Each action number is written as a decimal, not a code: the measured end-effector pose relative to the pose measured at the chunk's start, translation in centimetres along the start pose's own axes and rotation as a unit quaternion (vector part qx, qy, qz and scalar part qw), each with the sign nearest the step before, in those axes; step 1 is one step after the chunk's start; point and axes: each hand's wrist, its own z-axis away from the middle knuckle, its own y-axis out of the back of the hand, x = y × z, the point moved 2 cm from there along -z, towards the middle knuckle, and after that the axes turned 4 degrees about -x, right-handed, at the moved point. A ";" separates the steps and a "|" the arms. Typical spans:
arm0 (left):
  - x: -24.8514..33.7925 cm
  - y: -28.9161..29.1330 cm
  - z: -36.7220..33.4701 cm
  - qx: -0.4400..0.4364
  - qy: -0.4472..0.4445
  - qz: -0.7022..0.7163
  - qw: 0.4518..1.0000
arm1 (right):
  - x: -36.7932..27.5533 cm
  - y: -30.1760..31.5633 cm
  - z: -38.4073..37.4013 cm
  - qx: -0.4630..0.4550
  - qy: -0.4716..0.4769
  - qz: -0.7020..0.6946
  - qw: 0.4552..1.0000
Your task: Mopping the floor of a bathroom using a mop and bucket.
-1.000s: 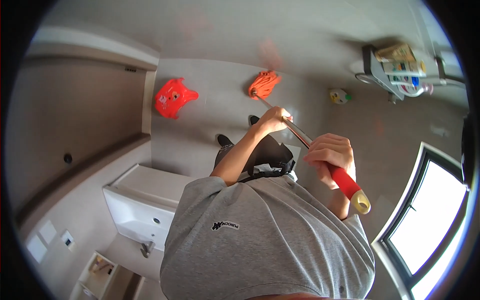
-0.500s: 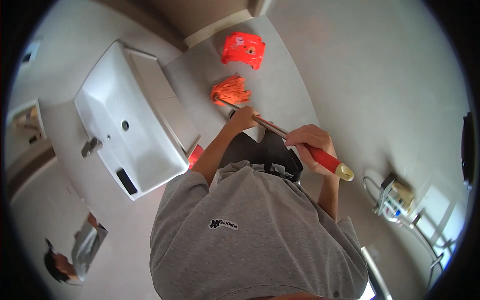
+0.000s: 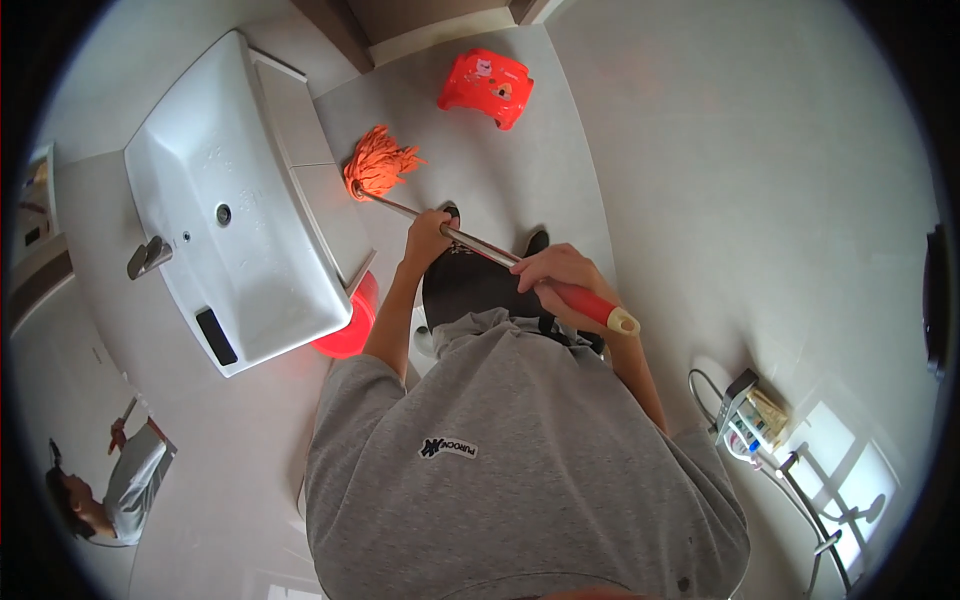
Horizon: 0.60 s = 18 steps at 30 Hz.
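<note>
Much of the lower body is lying hidden under the grey shirt (image 3: pixel 520 470); only dark trousers (image 3: pixel 465 285) and two shoe tips are showing past its hem, and the feet are hard to make out. The left hand (image 3: pixel 428 232) is wrapping around the metal shaft of the mop (image 3: pixel 470 245), fingers curled shut on it, fingertips hidden beneath the pole. The right hand (image 3: pixel 562 275) is closing over the red grip near the yellow end cap, knuckles up, palm out of sight. The orange mop head (image 3: pixel 378 165) is resting on the grey floor (image 3: pixel 520 170), just beside the outer edge of the white sink (image 3: pixel 225 210) and its pale side ledge. A red round basin (image 3: pixel 348 322) is sitting half hidden under the sink's near corner. A red stool (image 3: pixel 485 85) is standing on the floor near the far wall, well apart from the mop head. A tap (image 3: pixel 148 258) is projecting at the sink's wall side. At the lower left a reflected figure is appearing, small and cut off. A shower fitting with a rack of bottles (image 3: pixel 750 415) is hanging on the right wall, blurred by glare from a bright patch. Walls are plain pale, bending toward the rim.
</note>
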 end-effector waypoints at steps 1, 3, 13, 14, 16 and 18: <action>0.4 -0.6 -0.1 0.029 -0.016 0.000 0.999 | 0.4 0.7 0.7 -0.007 0.006 0.001 1.000; 3.0 -2.6 -0.4 -0.006 -0.026 -0.011 1.000 | 1.8 2.9 3.3 0.011 0.006 -0.027 1.000; 26.9 -25.5 -4.2 -0.157 -0.203 -0.063 0.964 | 6.8 19.1 29.7 0.374 0.034 -0.060 0.925; 29.7 -28.1 -4.0 -0.191 -0.223 -0.070 0.953 | 6.9 20.1 33.1 0.410 0.018 -0.061 0.910; 35.3 -32.8 -3.5 -0.254 -0.250 -0.086 0.930 | 6.5 21.8 39.1 0.447 0.003 -0.037 0.894; 41.2 -37.1 -2.3 -0.329 -0.323 -0.012 0.887 | 5.3 22.5 44.3 0.494 -0.015 -0.003 0.869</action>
